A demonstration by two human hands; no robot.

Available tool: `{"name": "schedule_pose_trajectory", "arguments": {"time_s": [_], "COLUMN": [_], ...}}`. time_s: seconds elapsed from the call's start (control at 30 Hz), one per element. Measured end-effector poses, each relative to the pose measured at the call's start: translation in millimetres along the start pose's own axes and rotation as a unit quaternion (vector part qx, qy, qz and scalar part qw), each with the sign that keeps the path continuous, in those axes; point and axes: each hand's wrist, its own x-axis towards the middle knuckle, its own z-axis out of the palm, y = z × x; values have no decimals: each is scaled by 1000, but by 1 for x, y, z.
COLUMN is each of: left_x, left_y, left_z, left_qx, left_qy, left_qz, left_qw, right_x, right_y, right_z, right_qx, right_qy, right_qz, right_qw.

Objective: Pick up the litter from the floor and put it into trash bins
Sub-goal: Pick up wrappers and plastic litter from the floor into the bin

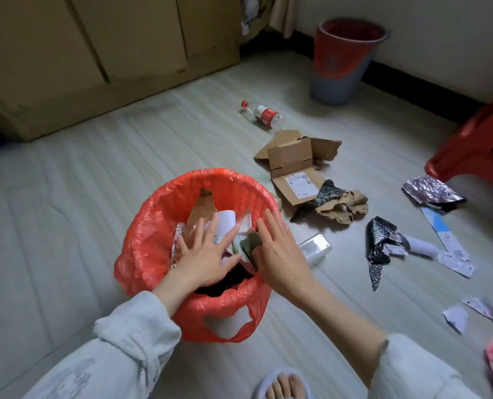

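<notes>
While both hands, left and right, pressed flat-fingered on litter in the near bin, a bottle, box and wrappers lay on the floor; roughly half remained.

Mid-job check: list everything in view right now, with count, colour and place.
near bin: 1, red liner, centre floor, holding paper and card scraps
far bin: 1, grey with red liner, by far wall
bottle: 1, clear, red cap, lying on floor
cardboard box: 1, brown, torn open, right of near bin
foil wrappers: several, black-silver, right floor
clear plastic case: 1, beside near bin
paper scraps: several, white, right floor
stool: 1, red, right edge
cabinet: 1, tan, far left
left hand: open, over near bin
right hand: open, over near bin's rim
</notes>
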Motion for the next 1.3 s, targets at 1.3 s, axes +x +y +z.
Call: {"name": "schedule_pose_trajectory", "arguments": {"time_s": [1.3], "left_x": [-11], "left_y": [255], "left_z": [-52], "left_qx": [75], "left_qy": [7], "left_qz": [272], "left_qw": [959], "right_x": [-187], "right_y": [188], "right_z": [-137], "right_qx": [-56], "right_qy": [-39], "right_qz": [233], "right_qw": [970]}}
